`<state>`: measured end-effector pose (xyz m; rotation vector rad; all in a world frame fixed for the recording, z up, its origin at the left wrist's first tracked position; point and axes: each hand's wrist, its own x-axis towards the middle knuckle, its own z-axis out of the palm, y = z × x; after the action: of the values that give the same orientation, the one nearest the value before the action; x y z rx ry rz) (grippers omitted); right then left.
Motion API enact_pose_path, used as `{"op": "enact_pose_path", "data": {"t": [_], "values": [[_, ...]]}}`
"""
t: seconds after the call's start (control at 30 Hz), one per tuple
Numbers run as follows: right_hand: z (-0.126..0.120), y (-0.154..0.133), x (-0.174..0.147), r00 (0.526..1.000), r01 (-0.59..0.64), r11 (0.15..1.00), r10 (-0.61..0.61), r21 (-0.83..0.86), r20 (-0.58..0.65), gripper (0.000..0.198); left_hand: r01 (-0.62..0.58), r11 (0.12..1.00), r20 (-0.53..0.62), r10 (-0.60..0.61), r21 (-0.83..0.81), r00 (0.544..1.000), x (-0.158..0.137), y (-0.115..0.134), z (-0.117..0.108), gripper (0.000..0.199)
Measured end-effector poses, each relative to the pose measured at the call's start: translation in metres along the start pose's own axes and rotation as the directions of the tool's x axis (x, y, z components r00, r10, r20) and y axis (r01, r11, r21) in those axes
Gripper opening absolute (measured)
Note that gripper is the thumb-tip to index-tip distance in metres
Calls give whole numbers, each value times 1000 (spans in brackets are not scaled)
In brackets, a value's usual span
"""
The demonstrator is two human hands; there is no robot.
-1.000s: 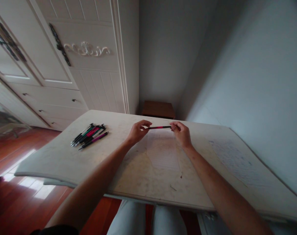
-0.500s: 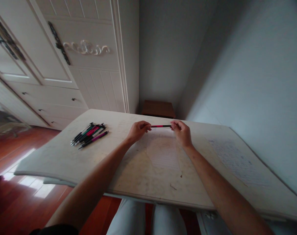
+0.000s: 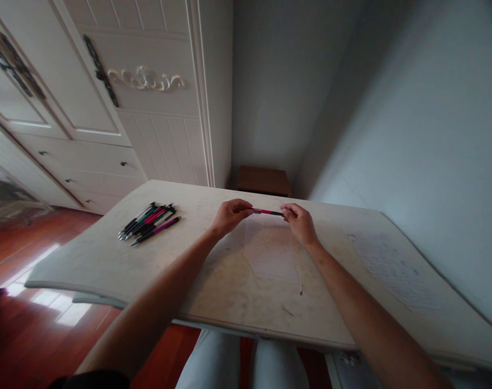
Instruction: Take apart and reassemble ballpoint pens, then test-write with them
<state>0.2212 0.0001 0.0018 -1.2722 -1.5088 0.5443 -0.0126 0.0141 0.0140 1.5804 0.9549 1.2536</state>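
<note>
A red and black pen (image 3: pixel 266 212) is held nearly level above the far part of the table. My left hand (image 3: pixel 232 216) pinches its left end, and my right hand (image 3: pixel 298 219) has its fingers closed on the dark right end. Both fingertips cover the pen's ends. Beneath the hands, a pale sheet marked with faint lines (image 3: pixel 270 248) lies on the tabletop. Off to the left rests a loose pile of several pens (image 3: pixel 151 222) in black, red, green and purple, apart from my left hand.
The worn white table (image 3: pixel 213 294) spreads under both arms. A patch of blue scribbled writing (image 3: pixel 387 265) lies at its right. Behind the table stand a brown wooden stool or box (image 3: pixel 264 179) and a white wardrobe (image 3: pixel 160 135); a grey wall (image 3: pixel 424 119) bounds the right side.
The pen now slants slightly down to the right, and more of its left end shows. My left hand's fingers have straightened a little; my right hand has dipped slightly.
</note>
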Motion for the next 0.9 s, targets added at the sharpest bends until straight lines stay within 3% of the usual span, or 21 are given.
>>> {"op": "enact_pose_path", "data": {"t": [0.23,0.67,0.9], "values": [[1,-8,-2,999,-16,999,15,42,33,40,25,978,-89,-44,-205,995,1,4,-1,33],[2,-14,-6,987,29,999,-35,38,156,41,32,982,-181,-67,-187,981,3,10,-2,33],[-2,-21,-7,988,33,998,-25,-53,152,48,-27,982,-145,-1,-189,989,6,0,-3,31]]}}
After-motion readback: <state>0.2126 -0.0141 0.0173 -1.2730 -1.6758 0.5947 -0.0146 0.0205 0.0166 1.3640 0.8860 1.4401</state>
